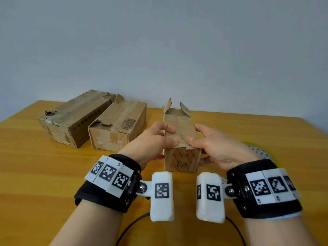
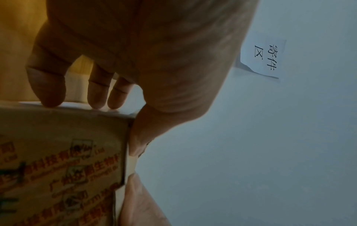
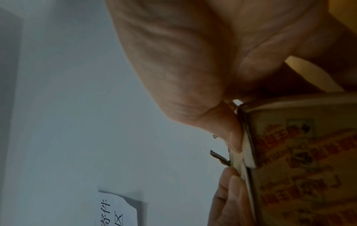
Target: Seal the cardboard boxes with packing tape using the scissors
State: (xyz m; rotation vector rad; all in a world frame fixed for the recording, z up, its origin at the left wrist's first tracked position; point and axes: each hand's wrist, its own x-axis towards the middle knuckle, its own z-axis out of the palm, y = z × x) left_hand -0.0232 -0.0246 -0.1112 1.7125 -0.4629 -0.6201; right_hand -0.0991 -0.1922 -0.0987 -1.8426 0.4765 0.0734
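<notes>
Surface: wooden table point(image 1: 44, 174), pale wall behind; a paper note point(image 2: 264, 58) with printed characters is seen on the wall in the wrist views.
Box in hand: small cardboard box point(image 1: 181, 157) stood near the table's front edge, red print on its near face; far-end flaps are raised and torn.
Left hand point(image 1: 152, 142): curled round the box's left side, thumb pressed on the top flap near the centre seam.
Right hand point(image 1: 216, 148): curled round the right side, thumb pressed on the other flap; the two thumbs nearly meet.
Other boxes: long box point(image 1: 71, 119) and barcode box point(image 1: 117, 126), side by side, well apart to the left.
Tape: a roll point(image 1: 259, 151) is partly hidden behind the right wrist.
Scissors: not seen.
Step judged: flaps are being held shut ahead of taping.
Risk: flaps may spring open once a hand is lifted for the tape, worn creases being the cause.
Risk: old tape and torn edges may leave fresh tape poorly stuck.
Risk: the narrow box may be tipped by uneven thumb pressure.
</notes>
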